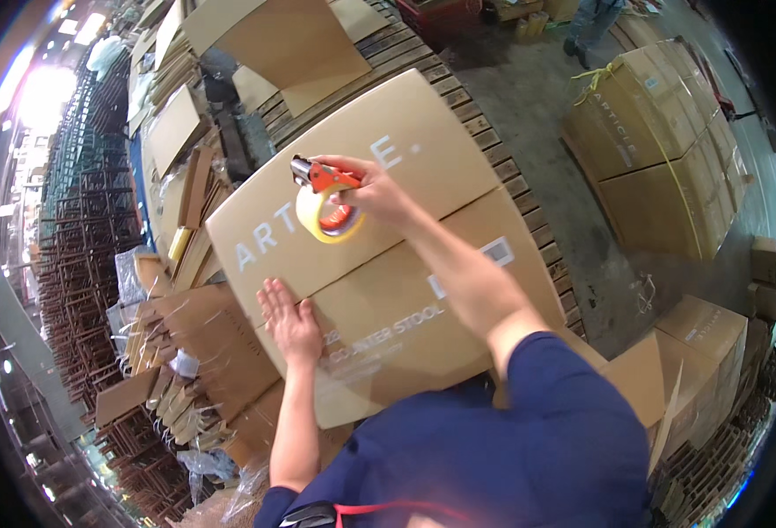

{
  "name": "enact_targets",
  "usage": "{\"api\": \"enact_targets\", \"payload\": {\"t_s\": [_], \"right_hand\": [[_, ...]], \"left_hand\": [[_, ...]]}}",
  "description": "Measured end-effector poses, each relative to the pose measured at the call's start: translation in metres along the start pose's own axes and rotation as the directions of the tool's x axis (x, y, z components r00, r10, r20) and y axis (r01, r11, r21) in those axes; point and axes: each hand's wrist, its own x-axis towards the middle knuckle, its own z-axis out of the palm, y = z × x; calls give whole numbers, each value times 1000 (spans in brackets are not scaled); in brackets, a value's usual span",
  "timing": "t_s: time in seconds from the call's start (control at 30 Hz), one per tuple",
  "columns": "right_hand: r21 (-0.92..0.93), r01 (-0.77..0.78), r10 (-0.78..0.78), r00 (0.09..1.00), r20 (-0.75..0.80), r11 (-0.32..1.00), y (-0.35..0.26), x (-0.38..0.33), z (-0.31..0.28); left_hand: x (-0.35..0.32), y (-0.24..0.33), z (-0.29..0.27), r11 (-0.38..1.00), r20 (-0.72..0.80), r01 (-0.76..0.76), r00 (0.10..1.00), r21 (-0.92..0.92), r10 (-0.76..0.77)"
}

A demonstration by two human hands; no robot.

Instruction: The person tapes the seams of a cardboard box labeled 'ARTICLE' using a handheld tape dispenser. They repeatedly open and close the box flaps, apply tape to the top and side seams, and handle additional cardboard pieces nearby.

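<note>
A large brown cardboard box (388,110) lies in front of me, with a seam between its two top flaps running across the middle. Over the far flap, my right hand (379,192) is wrapped around the handle of a red tape gun (325,176). The gun carries a roll of yellowish packing tape (316,220). Whether the tape touches the cardboard I cannot tell. My left hand (291,327) rests flat on the near flap at the box's left side, below the left end of the seam, fingers stretched out and holding nothing.
The box sits on a slatted wooden pallet (491,141). At the left are folded cardboard (221,339), plastic wrap and stacked metal frames (84,238). A strapped box stack (661,163) stands at the right, with more boxes (700,352) nearer. Another person's legs (592,26) show far off.
</note>
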Motion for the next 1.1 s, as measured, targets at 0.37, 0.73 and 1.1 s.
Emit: {"api": "enact_targets", "payload": {"t_s": [0.37, 0.73, 1.1], "right_hand": [[173, 109, -79, 982, -172, 979, 19, 17, -27], [423, 3, 44, 994, -102, 906, 22, -9, -49], [225, -432, 471, 867, -164, 873, 17, -23, 28]], "left_hand": [[177, -4, -7, 930, -396, -213, 914, -299, 82], [272, 19, 49, 924, -348, -150, 937, -352, 19], [232, 10, 15, -338, 51, 336, 772, -879, 634]]}}
